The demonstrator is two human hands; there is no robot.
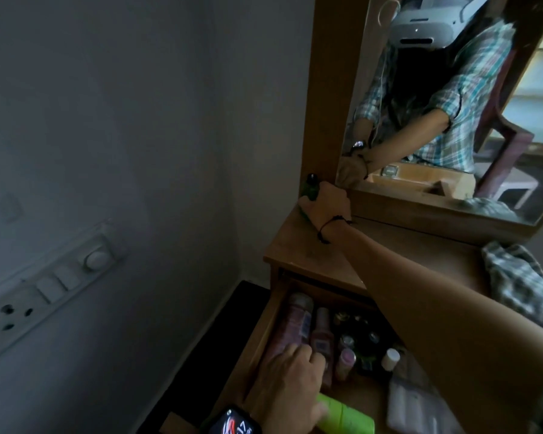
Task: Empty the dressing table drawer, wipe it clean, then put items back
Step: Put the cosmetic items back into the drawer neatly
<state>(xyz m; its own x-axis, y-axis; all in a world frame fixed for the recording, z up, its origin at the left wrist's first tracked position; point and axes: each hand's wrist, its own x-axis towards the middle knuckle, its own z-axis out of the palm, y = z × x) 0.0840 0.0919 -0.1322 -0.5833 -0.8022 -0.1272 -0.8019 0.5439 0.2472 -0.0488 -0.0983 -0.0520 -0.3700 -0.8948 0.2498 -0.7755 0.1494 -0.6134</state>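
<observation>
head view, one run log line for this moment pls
phase: emptying drawer | right hand: grips green bottle on tabletop | left hand: on pink bottles in drawer

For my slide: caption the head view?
Right hand sets green bottle on tabletop; left hand reaches into open drawer.

We find the open drawer (265, 321) crowded: two pink bottles (295, 324) lie along its left wall, dark jars (355, 330) and a small white-capped bottle (391, 358) stand packed mid-drawer, a green tube (347, 413) lies across the near end, and a pale pouch (416, 402) fills the right, so only thin strips of bare floor show between them. Our right forearm (420, 305) slants over the drawer's right half, barring entry from above there, while our left hand (290, 382) sits over the near-left part. On the tabletop (298, 245) the left and middle are bare wood, bounded behind by the mirror frame (420, 211), at the back-left corner by a green bottle (311, 187), and on the right by a checked cloth (521, 283).
</observation>
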